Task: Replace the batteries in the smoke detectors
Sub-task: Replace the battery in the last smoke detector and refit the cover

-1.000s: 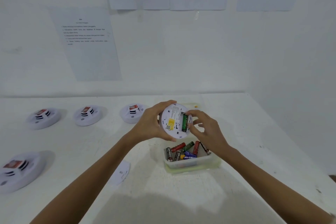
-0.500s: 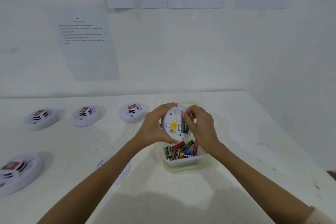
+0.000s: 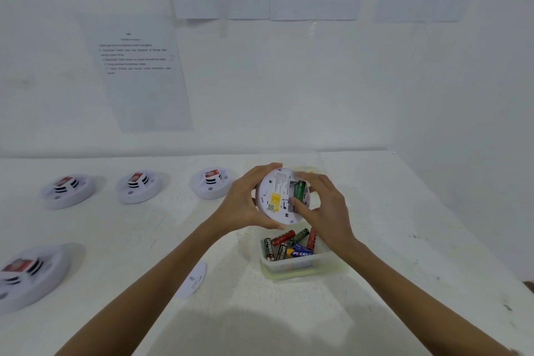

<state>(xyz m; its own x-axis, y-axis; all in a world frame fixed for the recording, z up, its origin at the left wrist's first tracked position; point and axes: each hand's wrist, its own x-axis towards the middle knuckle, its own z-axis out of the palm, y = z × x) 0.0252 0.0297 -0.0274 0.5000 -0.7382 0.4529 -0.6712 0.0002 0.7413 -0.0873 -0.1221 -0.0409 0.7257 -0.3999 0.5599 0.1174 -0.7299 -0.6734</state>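
Detectors, round white plastic domes with red labels, sit on the left of the matte white table (image 3: 390, 240): a near detector (image 3: 27, 274) at the edge and a row of three (image 3: 138, 186) further back. A flat white cover (image 3: 192, 280) lies just beside the left forearm. The left hand (image 3: 245, 202) grips the rim of the held detector (image 3: 276, 196), raised above the table with its back and yellow sticker facing up. A green battery (image 3: 300, 191) sits in its slot. The right hand (image 3: 326, 211) pinches it, thumb at the lower end and fingers curled over the top. Half a second ago those fingers hid most of the battery; now it shows nearly whole. Below the hands, a clear rectangular tub (image 3: 291, 268) holds loose batteries (image 3: 289, 246) in black, red, green and blue.
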